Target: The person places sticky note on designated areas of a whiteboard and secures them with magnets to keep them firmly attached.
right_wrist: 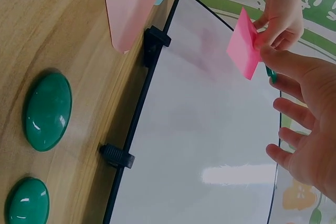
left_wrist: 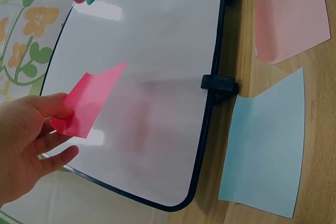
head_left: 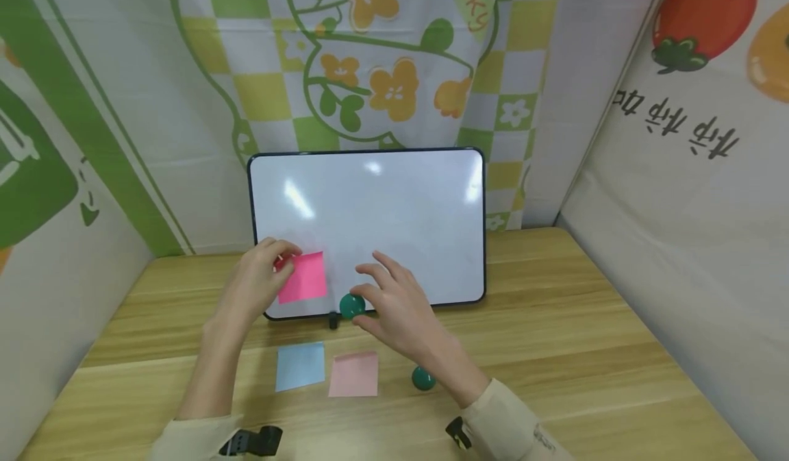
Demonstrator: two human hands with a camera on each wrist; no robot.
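Note:
My left hand (head_left: pixel 251 284) pinches a hot pink sticky note (head_left: pixel 305 279) between thumb and fingers, in front of the lower left of a framed whiteboard (head_left: pixel 401 221). In the left wrist view the note (left_wrist: pixel 89 103) tilts away from the board, its reflection showing on the white surface. To its right, my right hand (head_left: pixel 399 309) holds a glossy green domed magnet (head_left: pixel 352 306) between thumb and index finger, the other fingers spread. That magnet (right_wrist: pixel 271 74) is mostly hidden behind the fingers in the right wrist view.
A blue sticky note (head_left: pixel 300 367) and a pale pink one (head_left: pixel 354 375) lie on the wooden table (head_left: pixel 616 351) before the board. Two more green magnets (right_wrist: pixel 48 113) lie nearby. Black feet (right_wrist: pixel 116 156) support the board's lower edge. Printed cloth (head_left: pixel 518 50) hangs behind.

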